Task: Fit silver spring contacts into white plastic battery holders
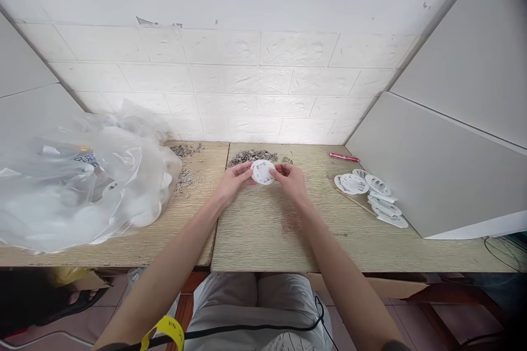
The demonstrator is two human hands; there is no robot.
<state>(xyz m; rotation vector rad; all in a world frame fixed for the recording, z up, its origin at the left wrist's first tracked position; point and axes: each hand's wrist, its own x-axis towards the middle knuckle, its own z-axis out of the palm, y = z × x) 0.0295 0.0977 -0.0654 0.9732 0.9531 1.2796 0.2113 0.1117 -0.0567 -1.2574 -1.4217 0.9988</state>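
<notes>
A round white disc with small dark marks on its face is held up over the middle of the table. My left hand pinches its left edge between thumb and fingers. On the opposite edge, my right hand grips it the same way. Just behind the disc lies a heap of small metal parts, partly hidden by my hands. What the marks on the disc are is too small to make out.
A large clear plastic bag of white items fills the left side. Beside it lie more small metal pieces. To the right are several white discs and a red pen. A white brick-pattern wall and grey panels border the table.
</notes>
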